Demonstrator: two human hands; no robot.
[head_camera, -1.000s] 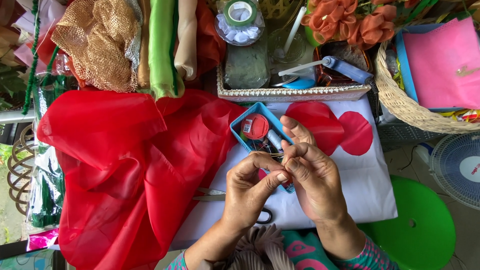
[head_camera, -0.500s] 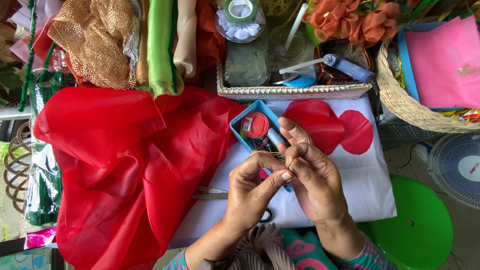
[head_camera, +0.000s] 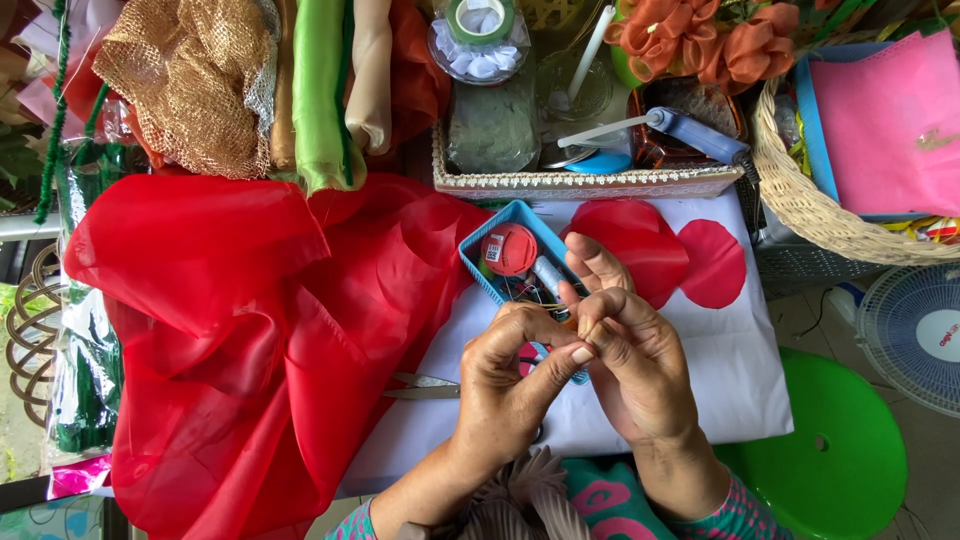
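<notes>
Red sheer fabric (head_camera: 250, 340) lies heaped beside the open blue plastic sewing box (head_camera: 520, 262). Left hand (head_camera: 505, 395) and right hand (head_camera: 640, 370) pinch fingertips together over it, holding something too small to tell; jostling could tip the box's 2 spools out.

Looks straight down from head height, close over the white table (head_camera: 740, 370), facing toward the shallow tray (head_camera: 590, 184) beyond it.
</notes>
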